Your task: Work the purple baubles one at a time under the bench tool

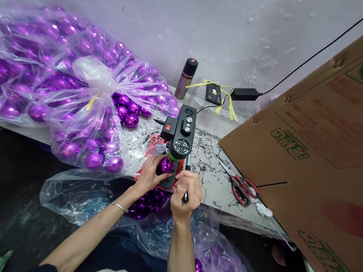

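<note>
My left hand point(152, 174), with a thin bracelet at the wrist, holds a shiny purple faceted ball point(166, 165) between thumb and fingers. The ball sits under the head of a small black bench press point(184, 129), which has a red switch and two round vents. My right hand point(187, 193) is closed in a fist around the press's lever handle point(185, 198), whose black end pokes out below the fingers. Under the press lies a red mat point(152, 144), partly hidden by my left hand.
Clear plastic bags point(94, 75) full of purple balls fill the left; another open bag point(87, 197) hangs at my lap. Red-handled scissors point(244, 188), a spray can point(186, 78) and a black adapter point(246, 94) lie around. A large cardboard box point(324, 132) blocks the right. Black shreds litter the table point(205, 158).
</note>
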Demonstrator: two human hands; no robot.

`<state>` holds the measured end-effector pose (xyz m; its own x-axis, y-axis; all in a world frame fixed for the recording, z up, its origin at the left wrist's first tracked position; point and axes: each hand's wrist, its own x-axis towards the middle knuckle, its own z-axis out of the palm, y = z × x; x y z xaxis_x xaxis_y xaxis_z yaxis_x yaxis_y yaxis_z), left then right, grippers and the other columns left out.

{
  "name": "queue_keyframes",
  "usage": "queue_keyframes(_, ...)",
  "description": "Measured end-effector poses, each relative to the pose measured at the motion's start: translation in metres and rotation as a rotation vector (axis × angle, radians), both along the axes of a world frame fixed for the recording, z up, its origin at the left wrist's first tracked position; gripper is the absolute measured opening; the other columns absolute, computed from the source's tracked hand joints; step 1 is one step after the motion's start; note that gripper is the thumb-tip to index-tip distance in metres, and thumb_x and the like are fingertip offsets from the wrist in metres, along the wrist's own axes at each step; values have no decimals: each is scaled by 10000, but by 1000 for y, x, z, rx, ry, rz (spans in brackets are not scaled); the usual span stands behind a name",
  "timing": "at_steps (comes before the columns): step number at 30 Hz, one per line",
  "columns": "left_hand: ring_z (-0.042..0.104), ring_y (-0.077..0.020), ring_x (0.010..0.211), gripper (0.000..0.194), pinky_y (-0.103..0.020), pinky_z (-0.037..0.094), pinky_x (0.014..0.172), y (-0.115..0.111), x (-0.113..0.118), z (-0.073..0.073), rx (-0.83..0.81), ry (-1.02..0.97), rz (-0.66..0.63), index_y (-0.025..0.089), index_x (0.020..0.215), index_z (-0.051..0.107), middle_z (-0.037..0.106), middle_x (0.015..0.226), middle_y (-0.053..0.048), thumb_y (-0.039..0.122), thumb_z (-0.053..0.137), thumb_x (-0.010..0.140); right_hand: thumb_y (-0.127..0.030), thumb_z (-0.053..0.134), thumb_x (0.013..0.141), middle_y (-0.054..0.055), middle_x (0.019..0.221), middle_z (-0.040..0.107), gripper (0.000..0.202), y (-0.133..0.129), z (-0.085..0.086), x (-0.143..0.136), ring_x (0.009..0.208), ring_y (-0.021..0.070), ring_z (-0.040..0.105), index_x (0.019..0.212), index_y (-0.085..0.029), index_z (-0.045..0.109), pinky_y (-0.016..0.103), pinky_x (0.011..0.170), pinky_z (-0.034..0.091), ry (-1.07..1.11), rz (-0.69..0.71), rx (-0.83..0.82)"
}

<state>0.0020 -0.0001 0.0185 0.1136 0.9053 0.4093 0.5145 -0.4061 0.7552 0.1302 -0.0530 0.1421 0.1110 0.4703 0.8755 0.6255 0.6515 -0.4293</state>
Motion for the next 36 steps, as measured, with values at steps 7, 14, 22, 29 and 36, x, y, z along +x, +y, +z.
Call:
queue_keyframes(7, 701, -333, 1277, 575, -495, 561, 1089, 0, -3, -11, 25, 6, -14, 222, 1419, 630, 728, 1373, -142, 407, 829, 912, -102, 448, 1035, -18, 715, 591, 289, -1, -5, -3, 667, 134, 610, 795, -245, 524, 277, 610, 477, 38, -25, -9)
queue_keyframes(14, 704, -330, 1273, 562, -492, 564, 1081, -1, 1, -17, 80, 5, 7, 229, 1423, 626, 735, 1353, -143, 433, 811, 934, -167, 398, 1080, -17, 741, 601, 312, 2, -35, -4, 642, 120, 583, 796, -241, 503, 285, 644, 492, 37, -58, 40)
queue_keyframes(22, 704, -333, 1272, 603, -497, 562, 1075, -3, 2, -19, 92, 0, 0, 231, 1444, 605, 723, 1367, -150, 456, 822, 928, -223, 347, 1111, -39, 720, 573, 367, 7, -58, -8, 625, 119, 585, 767, -243, 474, 331, 749, 520, 98, -121, 92)
queue_keyframes(29, 705, -332, 1274, 599, -496, 560, 1085, -3, 2, -17, 63, -9, -8, 239, 1448, 604, 723, 1373, -144, 421, 827, 923, -247, 335, 1117, -40, 722, 555, 388, 8, -66, -8, 597, 115, 584, 757, -239, 480, 352, 737, 556, 122, -114, 98)
queue_keyframes(36, 700, -342, 1284, 588, -522, 555, 1097, -1, 3, -16, 18, -30, -13, 243, 1425, 628, 730, 1366, -145, 435, 837, 911, -279, 322, 1123, -42, 707, 521, 393, 13, -67, -10, 580, 116, 576, 755, -238, 454, 334, 675, 548, 154, -96, 123)
